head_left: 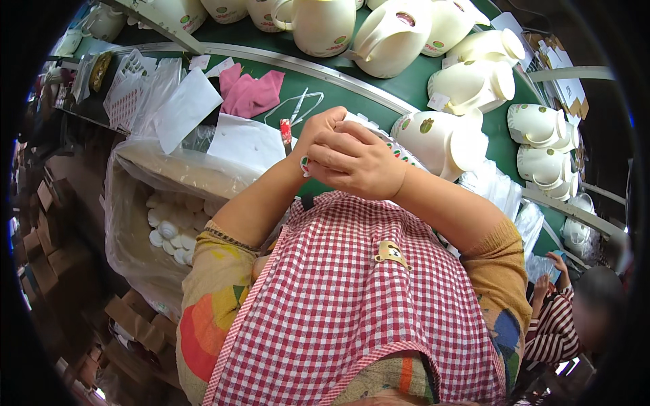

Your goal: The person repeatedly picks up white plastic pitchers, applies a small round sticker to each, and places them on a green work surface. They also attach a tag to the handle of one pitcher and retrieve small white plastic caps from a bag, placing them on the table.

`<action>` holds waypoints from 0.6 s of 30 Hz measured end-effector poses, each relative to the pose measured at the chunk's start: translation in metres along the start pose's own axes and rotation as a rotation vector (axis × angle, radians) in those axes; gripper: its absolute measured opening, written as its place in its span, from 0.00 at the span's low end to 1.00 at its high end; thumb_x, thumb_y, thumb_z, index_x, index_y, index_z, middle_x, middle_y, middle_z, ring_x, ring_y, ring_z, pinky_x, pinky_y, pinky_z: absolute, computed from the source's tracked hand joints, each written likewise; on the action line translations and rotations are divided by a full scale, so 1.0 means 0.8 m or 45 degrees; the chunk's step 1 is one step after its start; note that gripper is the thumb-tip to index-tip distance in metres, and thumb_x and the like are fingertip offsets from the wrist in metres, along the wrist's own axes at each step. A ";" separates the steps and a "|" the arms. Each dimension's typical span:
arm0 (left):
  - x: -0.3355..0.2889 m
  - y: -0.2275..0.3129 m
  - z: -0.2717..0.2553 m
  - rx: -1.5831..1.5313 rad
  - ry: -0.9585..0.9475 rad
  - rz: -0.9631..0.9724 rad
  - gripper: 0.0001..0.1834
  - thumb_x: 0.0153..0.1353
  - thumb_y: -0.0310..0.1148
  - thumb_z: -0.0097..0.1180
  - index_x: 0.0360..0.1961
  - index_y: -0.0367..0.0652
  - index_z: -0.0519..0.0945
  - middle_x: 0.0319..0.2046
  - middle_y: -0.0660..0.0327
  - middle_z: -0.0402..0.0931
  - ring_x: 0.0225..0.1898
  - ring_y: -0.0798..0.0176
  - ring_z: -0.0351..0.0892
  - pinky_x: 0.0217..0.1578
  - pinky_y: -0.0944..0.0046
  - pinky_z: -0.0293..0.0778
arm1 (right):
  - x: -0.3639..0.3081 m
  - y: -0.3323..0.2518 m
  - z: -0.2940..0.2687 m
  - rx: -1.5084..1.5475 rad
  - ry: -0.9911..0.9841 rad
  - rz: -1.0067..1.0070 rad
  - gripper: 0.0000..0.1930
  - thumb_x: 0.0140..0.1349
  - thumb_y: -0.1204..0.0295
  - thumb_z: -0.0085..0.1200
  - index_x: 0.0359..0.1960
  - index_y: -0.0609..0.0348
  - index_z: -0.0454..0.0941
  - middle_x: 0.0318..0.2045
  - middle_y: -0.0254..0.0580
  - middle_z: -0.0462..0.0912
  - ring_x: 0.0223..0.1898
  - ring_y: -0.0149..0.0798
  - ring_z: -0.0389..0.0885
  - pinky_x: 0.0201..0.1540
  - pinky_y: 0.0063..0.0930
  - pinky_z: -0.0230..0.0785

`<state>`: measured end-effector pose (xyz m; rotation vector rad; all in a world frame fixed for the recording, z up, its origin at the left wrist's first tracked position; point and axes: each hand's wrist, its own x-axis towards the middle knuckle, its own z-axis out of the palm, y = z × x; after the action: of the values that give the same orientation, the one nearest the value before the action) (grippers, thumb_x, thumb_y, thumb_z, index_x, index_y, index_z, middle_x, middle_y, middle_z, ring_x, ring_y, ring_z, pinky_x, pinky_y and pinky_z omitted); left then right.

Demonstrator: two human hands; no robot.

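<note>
My left hand: I am holding my left hand point(317, 132) curled in front of my chest, its fingers mostly hidden behind the other.
My right hand: I am folding my right hand point(369, 162) over it with bent fingers, so the two are pressing together; I cannot tell whether the fingertips are pinching anything.
Printed strip: a white printed strip point(406, 155) with red and green marks is showing just beyond my right knuckles, partly hidden by them.
Round piece: a small round printed piece point(305, 165) is sitting against my left wrist.
Nearest jug: a cream jug point(426, 139) is resting on the green surface point(376, 99), just to the right of my hands; more are crowding ahead.
Left of my hands: a red patterned strip point(286, 133) is lying close by, white paper point(245, 143) is spreading past it, and a pink cloth point(250, 93) is lying crumpled farther ahead.
Lower left: a plastic-lined box point(132, 233) is holding white round pieces point(172, 233).
Far lower right: a co-worker in a striped top point(552, 328) is sitting or standing, I cannot tell which.
</note>
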<state>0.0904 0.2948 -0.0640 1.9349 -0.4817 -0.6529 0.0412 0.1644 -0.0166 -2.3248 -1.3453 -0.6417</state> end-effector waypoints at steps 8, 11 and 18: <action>-0.021 -0.016 -0.007 -0.642 0.146 -0.032 0.06 0.53 0.23 0.58 0.32 0.37 0.76 0.31 0.62 0.79 0.31 0.73 0.77 0.32 0.72 0.74 | -0.057 0.020 -0.078 0.452 0.310 1.127 0.10 0.50 0.76 0.56 0.36 0.59 0.80 0.33 0.37 0.80 0.36 0.34 0.77 0.39 0.26 0.69; -0.029 -0.005 -0.014 -0.742 0.147 0.030 0.06 0.53 0.19 0.57 0.33 0.37 0.76 0.31 0.62 0.79 0.32 0.72 0.78 0.33 0.72 0.75 | -0.101 0.011 -0.092 0.988 0.256 1.742 0.09 0.55 0.75 0.53 0.37 0.63 0.79 0.31 0.36 0.80 0.33 0.27 0.75 0.37 0.20 0.68; -0.040 -0.004 -0.036 -0.757 0.118 0.200 0.07 0.53 0.18 0.57 0.32 0.37 0.75 0.32 0.60 0.80 0.34 0.70 0.80 0.34 0.70 0.76 | -0.124 -0.010 -0.111 1.138 -0.046 1.956 0.12 0.54 0.72 0.54 0.39 0.64 0.79 0.30 0.38 0.80 0.30 0.28 0.76 0.34 0.23 0.70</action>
<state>0.0840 0.3348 -0.0491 1.3443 -0.3282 -0.5270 -0.0269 0.0511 0.0021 -1.7988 0.3755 0.4254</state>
